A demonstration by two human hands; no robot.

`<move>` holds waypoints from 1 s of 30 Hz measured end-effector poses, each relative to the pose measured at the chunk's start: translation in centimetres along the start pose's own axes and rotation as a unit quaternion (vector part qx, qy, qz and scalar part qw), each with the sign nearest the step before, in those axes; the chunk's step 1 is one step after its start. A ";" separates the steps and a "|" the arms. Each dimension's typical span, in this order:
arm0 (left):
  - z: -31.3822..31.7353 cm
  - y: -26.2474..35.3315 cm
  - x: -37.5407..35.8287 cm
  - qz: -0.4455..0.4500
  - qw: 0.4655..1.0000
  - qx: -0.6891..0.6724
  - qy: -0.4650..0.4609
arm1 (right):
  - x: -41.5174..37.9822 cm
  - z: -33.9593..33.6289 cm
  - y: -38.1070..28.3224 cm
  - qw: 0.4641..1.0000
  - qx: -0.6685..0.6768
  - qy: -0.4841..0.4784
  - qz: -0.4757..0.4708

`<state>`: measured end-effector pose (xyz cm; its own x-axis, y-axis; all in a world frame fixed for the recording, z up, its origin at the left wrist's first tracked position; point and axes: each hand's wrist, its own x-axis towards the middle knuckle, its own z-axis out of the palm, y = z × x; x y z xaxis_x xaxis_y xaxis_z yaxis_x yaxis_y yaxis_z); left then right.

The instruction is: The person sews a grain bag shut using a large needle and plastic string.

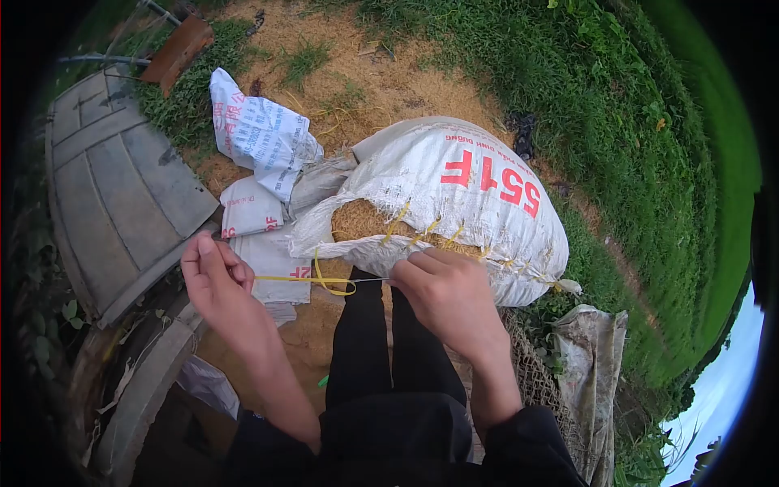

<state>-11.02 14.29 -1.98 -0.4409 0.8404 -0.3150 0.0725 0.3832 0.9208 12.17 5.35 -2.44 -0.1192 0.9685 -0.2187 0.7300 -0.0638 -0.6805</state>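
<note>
A bulging white woven sack (pixel 422 166) printed "551F" in red lies in front of my legs. Its mouth gapes at the left, showing tan husk-like filling (pixel 357 221). Yellow stitches cross the opening toward the right end. My left hand (pixel 217 276) is closed on a flat yellow plastic twine (pixel 284 278), fingers pinched, left of the sack. The twine stretches right and loops near a thin metal needle (pixel 372 280). My right hand (pixel 450 296) is closed on the needle, beside the sack's lower edge; its fingertips are partly hidden.
Several crumpled printed sacks (pixel 268 134) lie left of the full one. A grey panel (pixel 126 191) leans at the far left. Netting (pixel 540 377) and a dirty, worn sack (pixel 588 357) sit at the lower right. Grass (pixel 600 122) borders the husk-covered ground.
</note>
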 end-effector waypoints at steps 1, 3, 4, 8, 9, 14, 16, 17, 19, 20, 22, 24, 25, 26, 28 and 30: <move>0.4 0.0 -0.4 0.000 1.000 0.000 0.002 | 0.4 0.1 -0.3 1.000 -0.013 0.001 -0.024; 2.3 -0.3 -2.3 0.399 0.827 0.392 0.057 | 1.4 0.7 -0.9 0.999 -0.020 0.009 -0.046; 2.6 0.4 -3.3 0.395 0.829 0.391 0.063 | 2.0 0.9 -1.0 0.997 -0.028 0.016 -0.069; 2.8 0.4 -5.7 0.418 0.721 0.464 -0.301 | 3.3 1.5 -0.8 0.991 -0.031 0.077 -0.102; 2.8 -0.8 -5.7 0.388 0.755 0.410 -0.332 | 3.4 1.1 -0.9 0.991 -0.031 0.076 -0.104; 2.0 -2.8 -5.1 0.265 0.854 0.350 -0.280 | 4.8 1.0 -0.2 0.962 -0.149 0.194 -0.122; 2.0 -3.0 -5.2 0.232 0.887 0.322 -0.237 | 5.5 3.2 1.1 0.951 -0.075 0.292 -0.071; 2.0 -3.1 -5.2 0.236 0.880 0.346 -0.226 | 5.6 4.1 1.7 0.922 0.002 0.386 -0.018; 2.0 -2.9 -5.2 0.240 0.872 0.371 -0.212 | 5.6 4.5 2.1 0.937 0.025 0.349 0.013; 1.9 -2.6 -5.2 0.275 0.835 0.424 -0.218 | 5.7 4.6 2.2 0.959 -0.015 0.281 0.015; 2.0 -2.4 -5.4 0.308 0.794 0.474 -0.224 | 6.1 5.2 2.9 0.972 -0.064 0.226 0.007; 1.9 -2.3 -5.6 0.331 0.786 0.475 -0.217 | 6.2 5.9 3.8 0.970 -0.068 0.235 0.009; 1.7 -2.0 -5.8 0.331 0.786 0.475 -0.218 | 6.3 6.1 4.1 0.967 -0.071 0.244 0.011; 1.5 -1.5 -6.2 0.330 0.783 0.480 -0.218 | 6.4 6.1 4.2 0.967 -0.071 0.244 0.012; 1.6 -1.0 -6.6 0.327 0.780 0.485 -0.221 | 6.7 5.8 4.0 0.959 -0.056 0.276 0.023; 1.9 -0.8 -7.0 0.317 0.773 0.502 -0.225 | 6.7 5.8 4.1 0.962 -0.043 0.268 0.030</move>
<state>-6.33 8.81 -0.91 0.3071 0.9427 -0.1301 0.9029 -0.2455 0.3527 10.50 10.16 -10.75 0.2718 0.9504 0.1514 0.7803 -0.1256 -0.6126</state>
